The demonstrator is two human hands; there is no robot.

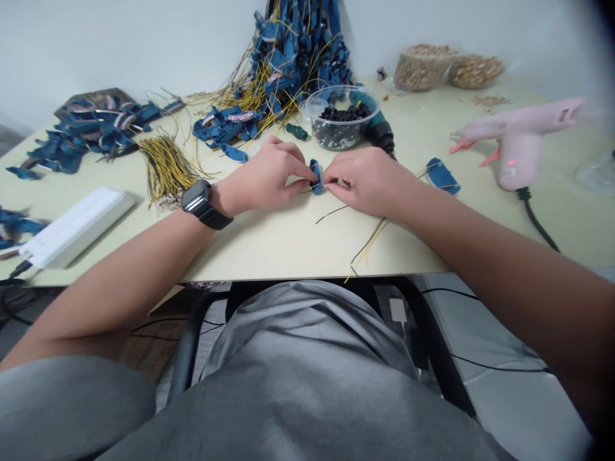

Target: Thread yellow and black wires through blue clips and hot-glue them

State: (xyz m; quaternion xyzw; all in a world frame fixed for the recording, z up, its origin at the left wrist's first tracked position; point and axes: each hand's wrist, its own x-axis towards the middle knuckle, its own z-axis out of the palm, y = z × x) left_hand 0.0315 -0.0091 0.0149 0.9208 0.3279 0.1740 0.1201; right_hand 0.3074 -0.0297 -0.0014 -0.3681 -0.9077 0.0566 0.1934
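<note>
A small blue piece (316,177) with thin wires stands between my two hands over the pale table (269,246). My left hand (273,174), below a wrist with a black watch (206,203), has thumb and forefinger closed on the left side of that piece. From the right, my right hand (362,181) is pinched at the piece's other side; what its fingertips hold is too small to name. Black and yellow wires (369,246) lie beneath my right hand and reach the table's front edge. Another blue piece (442,176) rests right of my right wrist.
Behind my hands stand a clear tub of black parts (340,125), a green-black tool (379,128) and a tall heap of blue pieces (300,51). Yellow wires (168,166) and a white box (79,224) lie left. A pink glue gun (521,141) is at right.
</note>
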